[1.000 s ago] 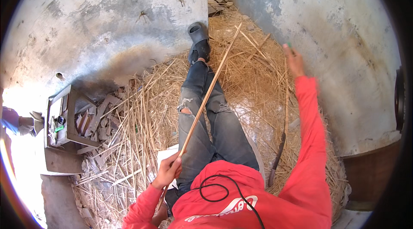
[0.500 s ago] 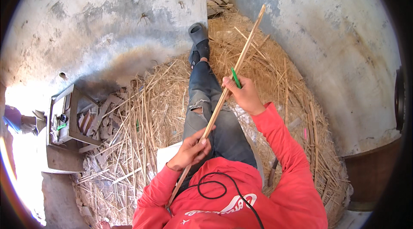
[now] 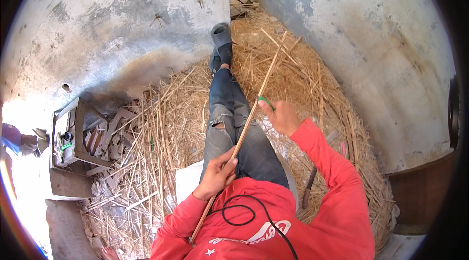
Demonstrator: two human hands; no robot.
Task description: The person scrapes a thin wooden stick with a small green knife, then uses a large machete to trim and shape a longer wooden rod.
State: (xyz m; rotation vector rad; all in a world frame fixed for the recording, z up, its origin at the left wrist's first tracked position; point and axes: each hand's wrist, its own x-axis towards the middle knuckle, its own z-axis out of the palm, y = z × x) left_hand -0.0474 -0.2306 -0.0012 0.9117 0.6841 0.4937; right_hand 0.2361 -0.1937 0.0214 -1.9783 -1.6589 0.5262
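Bamboo stick [image 3: 246,125], long, thin and pale, runs on a slant from the person's chest up and to the right, crossing above the lap and the jeans-clad leg [image 3: 225,113] and ending over the heap of dry straw [image 3: 298,79]. The left hand [image 3: 218,174] grips the stick low down, its fingers [image 3: 229,163] curled fully round the shaft just above the red sweatshirt [image 3: 273,221]. The right hand [image 3: 281,117] sits higher up, just beside the stick on its right, with its fingers pinched narrowly on a small green thing [image 3: 266,101] that lies against the shaft; what that thing is cannot be told. The stretched leg ends in a grey sandal [image 3: 221,35] near the concrete wall [image 3: 122,25]. A black cable [image 3: 244,211] loops across the sweatshirt. To the left, beyond scattered straw and wood scraps, stands an open wooden box [image 3: 71,135] with small tools inside. A dark curved tool [image 3: 309,189] lies in the straw under the right forearm.
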